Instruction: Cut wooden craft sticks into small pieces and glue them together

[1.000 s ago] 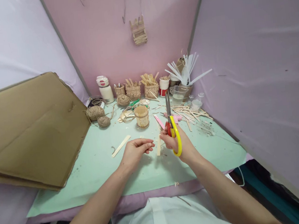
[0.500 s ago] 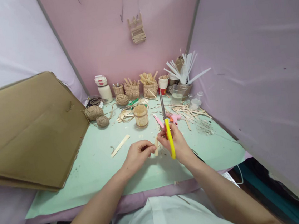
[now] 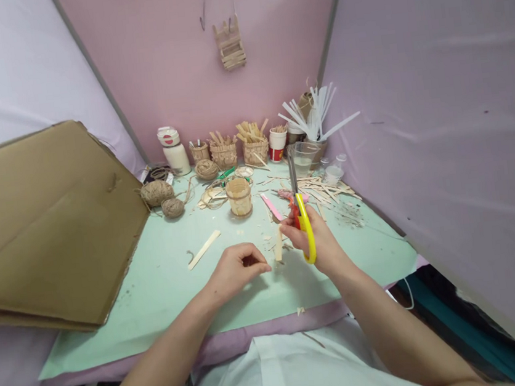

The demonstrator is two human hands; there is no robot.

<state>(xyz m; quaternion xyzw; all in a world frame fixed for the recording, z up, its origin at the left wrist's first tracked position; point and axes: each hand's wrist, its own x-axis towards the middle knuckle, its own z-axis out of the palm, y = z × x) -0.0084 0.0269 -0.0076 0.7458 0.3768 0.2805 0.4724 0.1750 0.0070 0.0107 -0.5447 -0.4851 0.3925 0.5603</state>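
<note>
My right hand point(image 3: 322, 241) grips yellow-and-red scissors point(image 3: 307, 231), whose blades point away from me. Between its thumb and finger it also pinches a short, flat wooden stick piece point(image 3: 278, 245). My left hand point(image 3: 237, 269) hovers just to the left, apart from the stick, thumb and fingertips pressed together. Whether anything tiny is in that pinch I cannot make out. Beyond the hands stands a small round wooden tub point(image 3: 240, 200) made of sticks. A longer flat stick point(image 3: 204, 249) lies to the left.
Wood scraps litter the green tabletop point(image 3: 166, 290). Twine balls point(image 3: 157, 193) lie at the left, beside a leaning cardboard sheet point(image 3: 47, 223). Along the back are stick-filled baskets point(image 3: 224, 156), a white bottle point(image 3: 176, 156) and white glue sticks point(image 3: 318, 112). Thin sticks point(image 3: 324, 188) are heaped at the right.
My right hand has moved right with the scissors and stick piece, widening the space between my hands. The left fingertips no longer touch or overlap the stick. The view has shifted slightly.
</note>
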